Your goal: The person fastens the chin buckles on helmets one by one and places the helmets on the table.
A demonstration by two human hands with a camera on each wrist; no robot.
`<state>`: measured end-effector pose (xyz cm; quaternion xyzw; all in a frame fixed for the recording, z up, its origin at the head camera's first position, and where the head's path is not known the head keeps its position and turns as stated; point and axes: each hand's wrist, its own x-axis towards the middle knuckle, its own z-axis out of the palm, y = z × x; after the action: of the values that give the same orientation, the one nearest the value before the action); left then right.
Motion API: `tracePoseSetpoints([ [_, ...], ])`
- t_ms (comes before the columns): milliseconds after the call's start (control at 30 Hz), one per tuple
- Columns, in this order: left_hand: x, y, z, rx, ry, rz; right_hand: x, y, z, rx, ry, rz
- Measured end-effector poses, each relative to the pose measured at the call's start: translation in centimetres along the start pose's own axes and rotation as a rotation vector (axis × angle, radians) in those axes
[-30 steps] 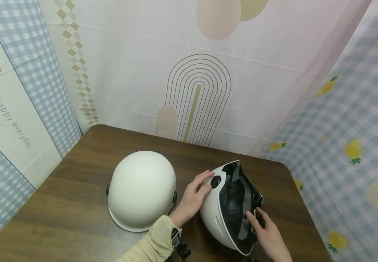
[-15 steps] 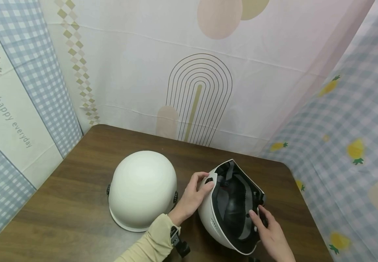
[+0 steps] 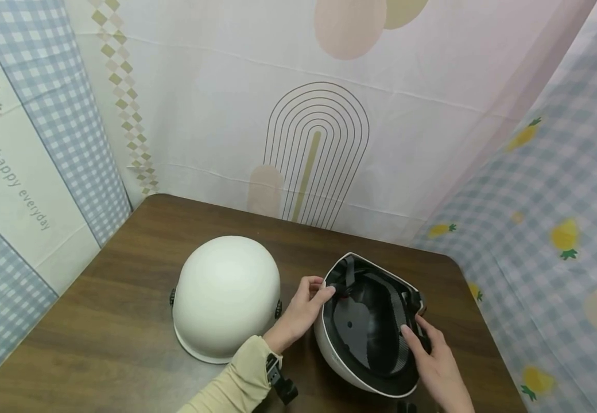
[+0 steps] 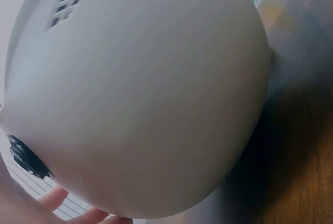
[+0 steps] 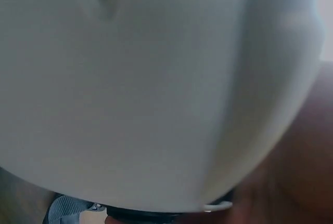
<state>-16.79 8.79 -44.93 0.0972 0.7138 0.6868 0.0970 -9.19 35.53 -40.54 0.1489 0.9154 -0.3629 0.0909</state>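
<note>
A white helmet [image 3: 337, 364] lies tipped on its crown at the right of the table, its black lining [image 3: 363, 327] and grey strap [image 3: 350, 271] facing up. My left hand [image 3: 298, 312] grips its left rim, thumb over the edge and fingers outside. At the right rim my right hand [image 3: 435, 367] holds on with thumb inside; its other fingers are partly hidden. In the left wrist view the smooth shell [image 4: 156, 89] fills most of the picture, with a black side knob [image 4: 28, 157] and vent slots. The shell [image 5: 130, 104] also covers most of the right wrist view.
A second white helmet [image 3: 228, 295] stands dome up just left of my left hand, black knobs on its sides. Both are on a brown wooden table [image 3: 123, 327]. Patterned cloths [image 3: 216, 115] hang behind and along both sides.
The held helmet has turned between my hands, so its inside faces up more and its left knob has gone out of sight. My right hand has shifted slightly right. The other helmet stays put.
</note>
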Motion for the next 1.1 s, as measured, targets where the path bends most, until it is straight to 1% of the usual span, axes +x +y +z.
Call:
tracePoseSetpoints([
  [100,-0.1,0.3,-0.1,-0.006,-0.005,-0.01,0.0,-0.1,-0.1,0.003,0.011,-0.016],
  [233,-0.1,0.4,-0.1,-0.022,0.005,-0.022,0.0,-0.2,-0.1,0.003,0.019,-0.03],
  [433,0.3,0.0,0.1,-0.058,0.03,-0.023,-0.1,-0.3,-0.3,0.007,0.032,-0.048],
  [567,0.4,-0.2,0.2,-0.069,0.029,-0.023,-0.1,-0.4,-0.4,0.007,0.039,-0.053],
  [667,0.2,-0.2,0.2,-0.076,0.015,-0.034,-0.3,-0.4,-0.4,0.017,0.045,-0.051],
  [767,0.2,-0.6,0.2,-0.075,0.011,-0.042,-0.4,-0.4,-0.5,0.025,0.047,-0.057],
  [900,0.3,-1.1,0.3,-0.059,0.021,-0.047,-0.6,-0.5,-0.7,0.035,0.049,-0.062],
  [1033,0.3,-1.1,0.3,-0.05,0.035,-0.052,-0.7,-0.5,-0.7,0.037,0.049,-0.061],
  [1100,0.2,-1.0,0.3,-0.049,0.045,-0.044,-0.9,-0.4,-0.7,0.045,0.052,-0.06],
])
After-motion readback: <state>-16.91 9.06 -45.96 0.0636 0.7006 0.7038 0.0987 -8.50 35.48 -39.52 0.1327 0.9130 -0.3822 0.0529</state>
